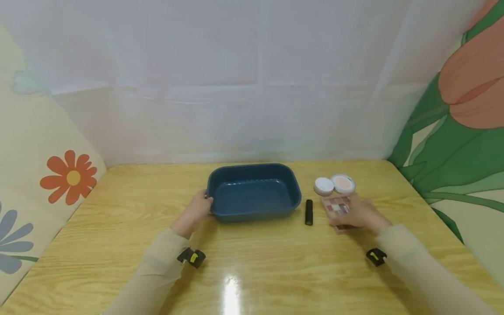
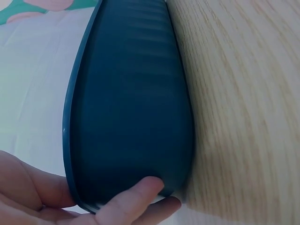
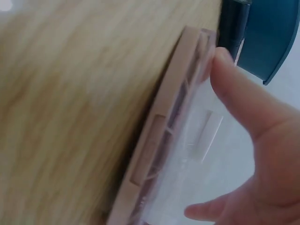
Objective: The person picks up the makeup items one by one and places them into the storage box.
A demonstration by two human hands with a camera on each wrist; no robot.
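A dark blue rectangular plastic basin [image 1: 252,214] rests on the table. My left hand [image 1: 197,210] grips its left end, with the thumb at the rim and fingers [image 2: 133,199] against the outer wall. My right hand [image 1: 360,214] is over a pink eyeshadow palette [image 1: 334,205] with a clear lid. In the right wrist view, the thumb [image 3: 234,89] presses one end of the palette [image 3: 154,136]; the far fingers are mostly hidden. A short black tube [image 1: 309,212] lies between basin and palette. Behind the palette are a round white compact [image 1: 323,186] and a round pale-pink one [image 1: 343,183].
The wood-grain table [image 1: 252,271] meets a white cloth backdrop [image 1: 244,96] at its far edge. Flower-printed panels stand at the left [image 1: 31,153] and right [image 1: 468,166]. Each wrist carries a small black device.
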